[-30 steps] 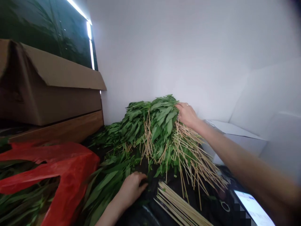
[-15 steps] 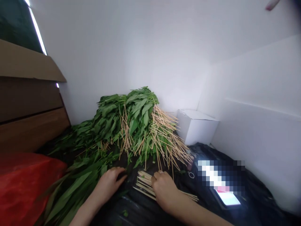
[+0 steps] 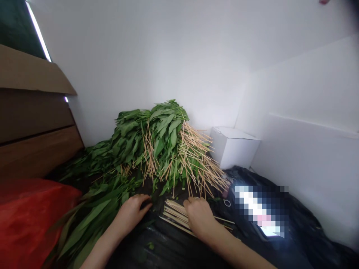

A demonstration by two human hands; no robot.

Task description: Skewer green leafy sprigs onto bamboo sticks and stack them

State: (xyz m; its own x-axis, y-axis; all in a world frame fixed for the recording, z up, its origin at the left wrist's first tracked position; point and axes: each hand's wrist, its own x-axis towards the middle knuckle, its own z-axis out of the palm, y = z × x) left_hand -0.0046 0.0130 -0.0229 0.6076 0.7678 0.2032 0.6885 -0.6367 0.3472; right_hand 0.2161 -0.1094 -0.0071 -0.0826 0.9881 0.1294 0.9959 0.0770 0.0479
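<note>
A heap of green leaves threaded on thin bamboo skewers point(image 3: 165, 149) is piled against the white wall. In front of it a small bundle of bare skewers point(image 3: 174, 215) lies on black plastic sheeting point(image 3: 168, 250). My right hand point(image 3: 199, 218) rests on that bundle with its fingers curled down over the sticks. My left hand point(image 3: 131, 212) lies at the edge of a layer of loose long leaves point(image 3: 92, 220), fingers bent onto the leaves and sheeting.
A red plastic bag point(image 3: 30, 220) lies at the left over more leaves. Brown cardboard boxes point(image 3: 33, 112) are stacked behind it. A white box point(image 3: 234, 147) stands at the back right. A phone with a lit, blurred screen point(image 3: 263, 213) and a small metal ring point(image 3: 226, 203) lie to the right.
My right hand came down from the top of the skewered heap onto the bare skewer bundle. The view swung right. My left hand stayed by the loose leaves.
</note>
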